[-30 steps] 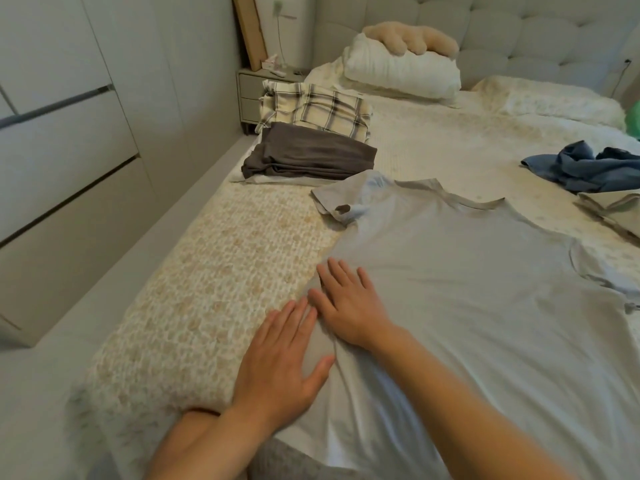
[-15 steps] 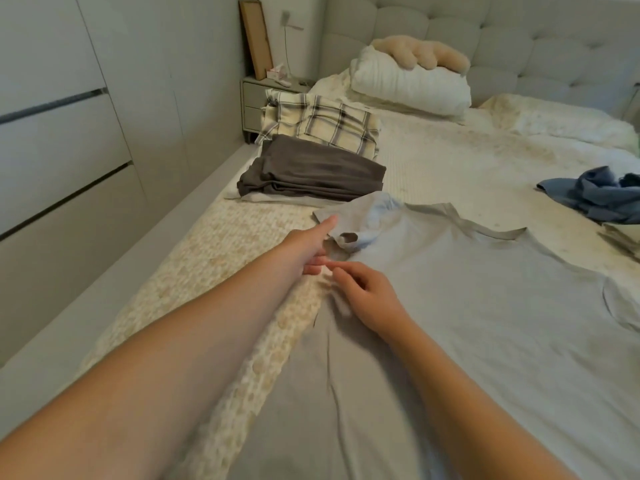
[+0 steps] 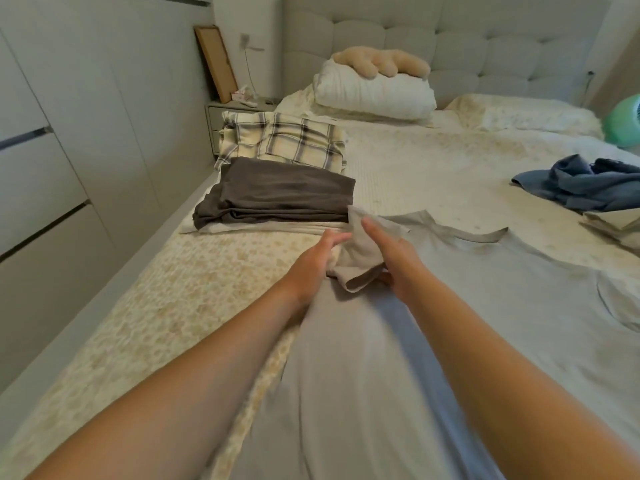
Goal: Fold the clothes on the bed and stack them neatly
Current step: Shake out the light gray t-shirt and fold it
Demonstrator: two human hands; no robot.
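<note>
Our two hands meet at the left sleeve (image 3: 358,261) of the grey T-shirt (image 3: 450,323); the left hand (image 3: 313,263) grips the sleeve from its outer side, fingers reaching toward the cuff, and the right hand (image 3: 393,259) holds it from the inner side, fingers curled round the cloth, so the sleeve stands lifted and bunched between them, clear of the bedspread; the two hands are close but not touching. The T-shirt itself lies spread front-down or front-up, we cannot tell which, across the near part of the bed (image 3: 173,306), its neckline (image 3: 464,233) pointing toward the headboard (image 3: 485,46); a long ridge runs down its left side between our forearms.

Just beyond our hands sits a folded dark grey garment (image 3: 277,197), resting on a pale folded piece; behind that lies a folded plaid shirt (image 3: 284,142). Well to the right, a crumpled blue garment (image 3: 585,185) lies unfolded, with a pale beige garment (image 3: 616,225) just beside it at the frame edge. At the head of the bed a white pillow (image 3: 374,91) carries a tan plush toy (image 3: 381,62); a nightstand (image 3: 239,112) stands at the left, with a wooden frame (image 3: 216,62) leaning on the wall, and white wardrobe doors (image 3: 69,150) run along the left.
</note>
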